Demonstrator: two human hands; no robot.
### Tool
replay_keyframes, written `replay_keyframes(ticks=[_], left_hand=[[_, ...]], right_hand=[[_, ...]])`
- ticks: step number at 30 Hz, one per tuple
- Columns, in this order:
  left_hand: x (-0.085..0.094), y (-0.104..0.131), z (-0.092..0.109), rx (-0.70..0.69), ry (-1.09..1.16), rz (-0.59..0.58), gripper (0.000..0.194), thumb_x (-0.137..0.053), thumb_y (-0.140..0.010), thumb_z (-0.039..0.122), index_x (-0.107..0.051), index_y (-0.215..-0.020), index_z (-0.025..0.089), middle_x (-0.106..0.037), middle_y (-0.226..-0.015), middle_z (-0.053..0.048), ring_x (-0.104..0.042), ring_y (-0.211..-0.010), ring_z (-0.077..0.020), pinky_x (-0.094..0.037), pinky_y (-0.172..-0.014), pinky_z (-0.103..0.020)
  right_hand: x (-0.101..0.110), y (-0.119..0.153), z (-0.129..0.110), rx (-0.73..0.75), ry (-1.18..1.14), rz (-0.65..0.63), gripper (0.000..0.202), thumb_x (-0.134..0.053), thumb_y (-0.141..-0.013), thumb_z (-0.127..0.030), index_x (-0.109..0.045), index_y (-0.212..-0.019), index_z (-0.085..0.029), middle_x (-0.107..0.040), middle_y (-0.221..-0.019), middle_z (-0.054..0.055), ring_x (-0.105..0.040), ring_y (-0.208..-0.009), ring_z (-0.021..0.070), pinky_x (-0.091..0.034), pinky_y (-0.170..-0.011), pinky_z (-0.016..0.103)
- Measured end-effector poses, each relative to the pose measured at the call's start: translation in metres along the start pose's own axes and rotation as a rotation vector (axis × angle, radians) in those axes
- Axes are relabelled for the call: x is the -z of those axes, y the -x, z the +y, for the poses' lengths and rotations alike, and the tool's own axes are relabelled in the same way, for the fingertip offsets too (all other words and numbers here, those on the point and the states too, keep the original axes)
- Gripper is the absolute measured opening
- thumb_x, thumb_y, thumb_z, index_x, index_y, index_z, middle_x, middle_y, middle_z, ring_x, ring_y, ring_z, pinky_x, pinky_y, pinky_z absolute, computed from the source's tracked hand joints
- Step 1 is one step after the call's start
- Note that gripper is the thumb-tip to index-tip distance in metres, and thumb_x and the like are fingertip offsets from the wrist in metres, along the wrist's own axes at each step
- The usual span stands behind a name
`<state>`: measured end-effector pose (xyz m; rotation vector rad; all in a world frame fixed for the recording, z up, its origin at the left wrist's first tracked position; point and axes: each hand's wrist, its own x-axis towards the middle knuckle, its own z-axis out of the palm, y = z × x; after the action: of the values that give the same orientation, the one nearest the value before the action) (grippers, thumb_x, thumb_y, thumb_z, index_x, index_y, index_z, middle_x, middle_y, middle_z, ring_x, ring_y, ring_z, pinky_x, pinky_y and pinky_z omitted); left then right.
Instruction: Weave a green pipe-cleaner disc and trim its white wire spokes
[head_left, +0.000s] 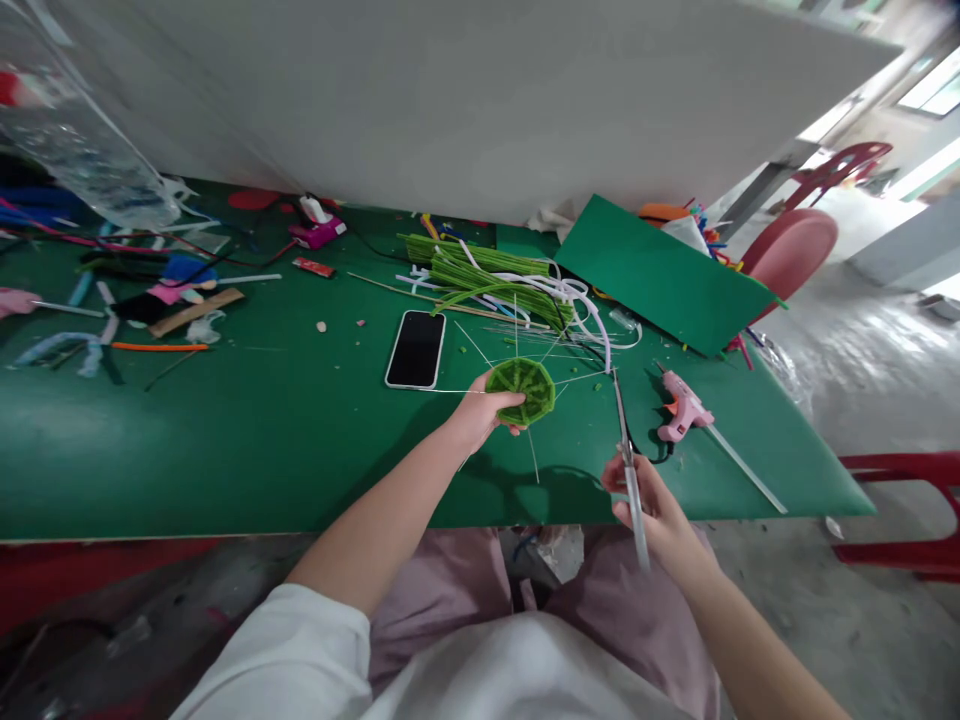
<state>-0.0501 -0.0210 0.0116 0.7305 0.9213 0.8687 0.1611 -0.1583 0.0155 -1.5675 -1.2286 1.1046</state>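
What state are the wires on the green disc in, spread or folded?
Spread: thin wires point outward from the green disc in several directions while the left hand holds it.

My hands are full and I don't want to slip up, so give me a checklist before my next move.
1. Left hand holding green disc: ok, thumb across its face.
2. Right hand holding silver tool: ok.
3. Tool's tip clear of the disc's thin wires: cannot tell; one ends close by.
4. Phone clear of wires: cannot tell; one runs toward its near edge.
5. Pink glue gun out of both hands: ok, lying on the table.
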Motion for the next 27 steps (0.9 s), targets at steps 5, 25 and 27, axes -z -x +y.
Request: replay_keyframes(ticks=[5, 25, 27], left_hand=[[0.001, 0.0, 0.0, -0.048, -0.004, -0.017, 0.058, -0.061, -0.063, 0.007, -0.043, -0.117, 0.015, -0.06, -0.073, -0.004, -0.057, -0.043, -0.0157, -0.04, -0.032, -0.025], [-0.019, 0.078, -0.024, -0.053, -0.039, -0.066, 0.051, -0.049, -0.066, 0.012, -0.046, -0.114, 0.029, -0.06, -0.097, -0.005, -0.064, -0.058, -0.0194, -0.049, -0.039, -0.027], [-0.02, 0.081, -0.026, -0.028, -0.01, -0.089, 0.055, -0.048, -0.063, 0.009, -0.046, -0.115, 0.03, -0.06, -0.097, -0.004, -0.064, -0.059, -0.0194, -0.049, -0.039, -0.026]], right_hand=[[0.008, 0.029, 0.007, -0.109, 0.085, -0.012, 0.039, -0.062, -0.066, -0.051, -0.052, -0.089, -0.021, -0.052, -0.067, 0.0, -0.048, -0.057, 0.013, -0.041, -0.051, 0.024], [-0.049, 0.059, 0.043, -0.158, -0.085, -0.198, 0.05, -0.048, -0.074, -0.061, -0.051, -0.103, -0.02, -0.04, -0.058, -0.004, -0.032, -0.047, 0.0095, -0.031, -0.043, 0.023], [-0.051, 0.061, 0.046, -0.175, -0.164, -0.242, 0.056, -0.045, -0.072, -0.066, -0.051, -0.104, -0.02, -0.035, -0.053, -0.006, -0.027, -0.043, 0.0083, -0.028, -0.04, 0.022]])
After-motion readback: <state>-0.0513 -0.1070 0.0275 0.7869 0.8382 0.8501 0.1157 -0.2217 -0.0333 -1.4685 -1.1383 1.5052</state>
